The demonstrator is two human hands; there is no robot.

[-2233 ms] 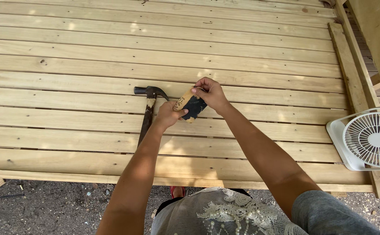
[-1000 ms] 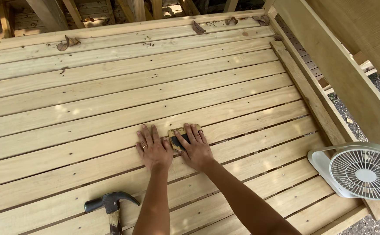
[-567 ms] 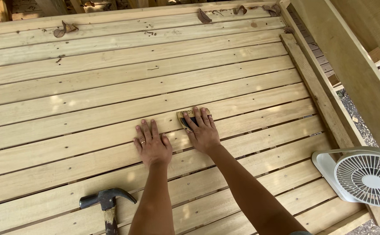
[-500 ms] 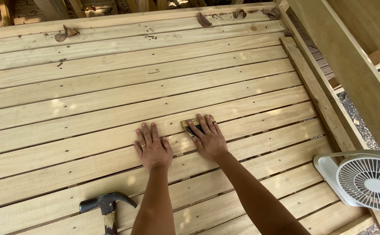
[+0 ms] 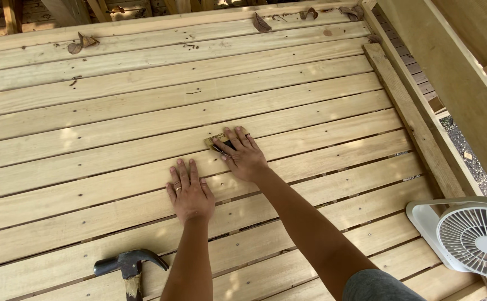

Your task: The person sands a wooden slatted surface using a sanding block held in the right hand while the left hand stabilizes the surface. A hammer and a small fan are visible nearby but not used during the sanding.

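Observation:
My right hand (image 5: 242, 157) presses flat on a small sanding block (image 5: 219, 141), tan with a dark body, which lies on a pale wooden deck board (image 5: 321, 125). Only the block's left end shows past my fingers. My left hand (image 5: 188, 191) rests palm down with fingers spread on a nearer board, a ring on one finger, holding nothing. A claw hammer (image 5: 127, 265) with a dark head lies on the boards below and to the left of my left forearm, touched by neither hand.
A white box fan (image 5: 466, 234) lies face up at the lower right edge of the deck. A loose plank (image 5: 413, 120) and a thick beam (image 5: 450, 78) run along the right side. Dry leaves (image 5: 82, 43) lie on the far boards.
The hammer was put down and both hands moved out over the boards. My right hand has slid the block to the right and away, while my left hand stays flat.

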